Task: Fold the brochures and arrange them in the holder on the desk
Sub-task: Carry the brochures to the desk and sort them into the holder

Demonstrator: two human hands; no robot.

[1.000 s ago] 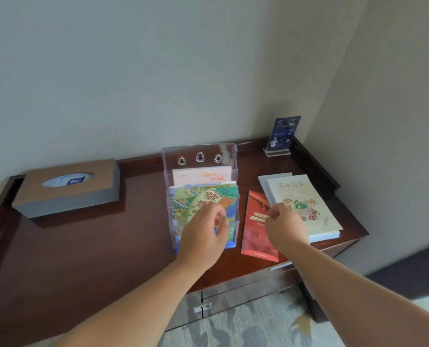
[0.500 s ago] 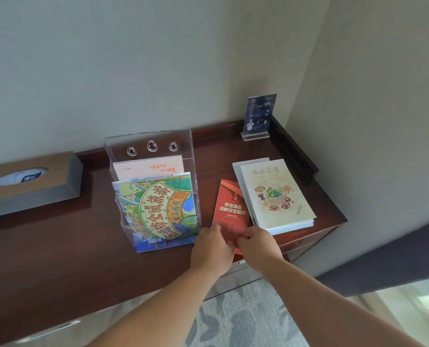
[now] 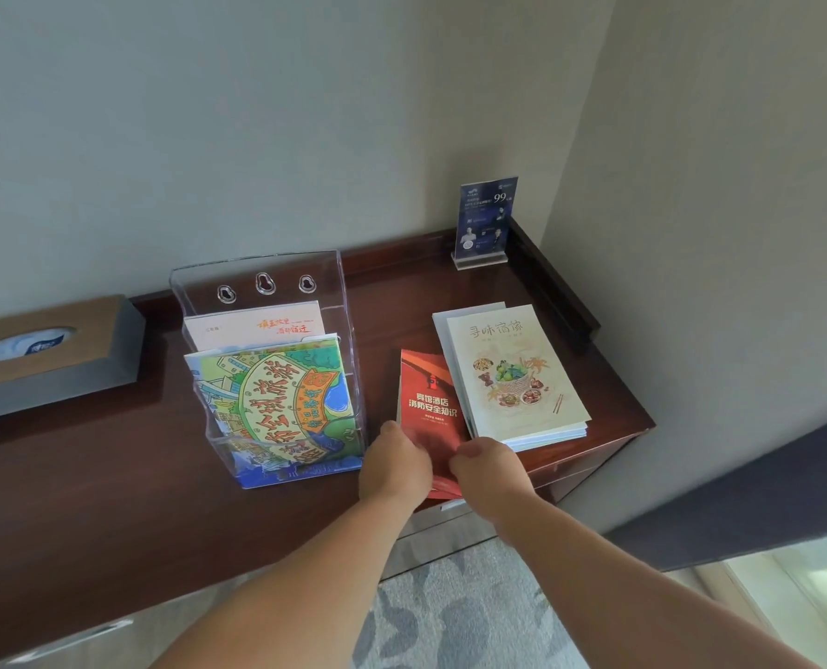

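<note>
Both hands' fingertips are hidden behind their knuckles. The left hand (image 3: 394,463) and right hand (image 3: 487,468) curl round the near end of the red brochure (image 3: 428,403), gripping it. It lies on the surface (image 3: 112,475) between the holder (image 3: 257,275) and the cream booklets (image 3: 517,374). The tissue box (image 3: 49,352) is cut off at the frame's left edge. 1 second ago the left hand was at the holder.

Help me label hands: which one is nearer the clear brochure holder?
Left. The left hand grips the red brochure just beside the holder; the right hand grips it farther right.
</note>
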